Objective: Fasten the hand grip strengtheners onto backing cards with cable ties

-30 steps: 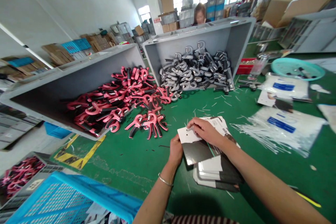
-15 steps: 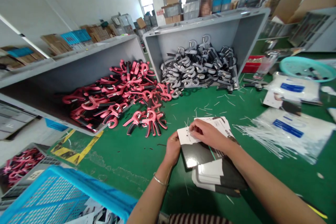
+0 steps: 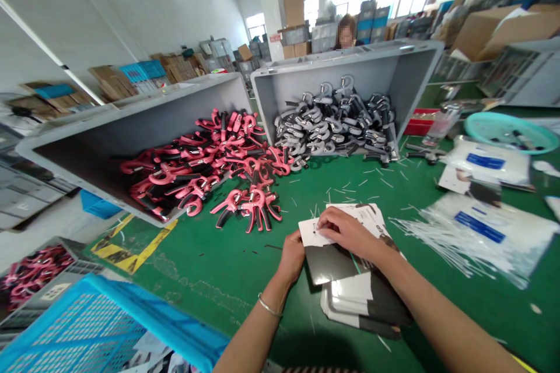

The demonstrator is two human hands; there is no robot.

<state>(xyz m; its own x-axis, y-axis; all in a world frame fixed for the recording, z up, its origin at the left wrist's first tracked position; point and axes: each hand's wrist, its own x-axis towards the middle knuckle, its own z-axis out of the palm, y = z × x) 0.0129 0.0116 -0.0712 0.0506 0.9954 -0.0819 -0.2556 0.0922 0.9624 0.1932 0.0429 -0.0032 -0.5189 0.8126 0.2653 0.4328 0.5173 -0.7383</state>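
Observation:
A black-and-white printed card [image 3: 321, 263] with small holes in its white top lies tilted over other printed cards [image 3: 350, 291]. My left hand [image 3: 292, 255] grips its left edge, the thumb and fingers closed on it. Over the card's white top my right hand [image 3: 345, 228] is closed in a pinch beside the holes; what its fingertips hold, if anything, is hidden. More cards spread out beneath my right hand and forearm. Several red hand grips [image 3: 249, 204] lie on the green table [image 3: 227, 280] to the left.
Grey crates on their sides hold red grips [image 3: 192, 163] and grey grips [image 3: 328, 122]. White cable ties [image 3: 441, 239] and plastic bags [image 3: 490, 215] lie at right, near a turquoise basin [image 3: 510, 128]. A blue basket [image 3: 126, 303] stands at lower left. Another person [image 3: 347, 32] is behind the crates.
The view has tilted slightly upward, so the scene sits lower. My right fingers have shifted slightly on the card's top; my left hand keeps its grip on the edge.

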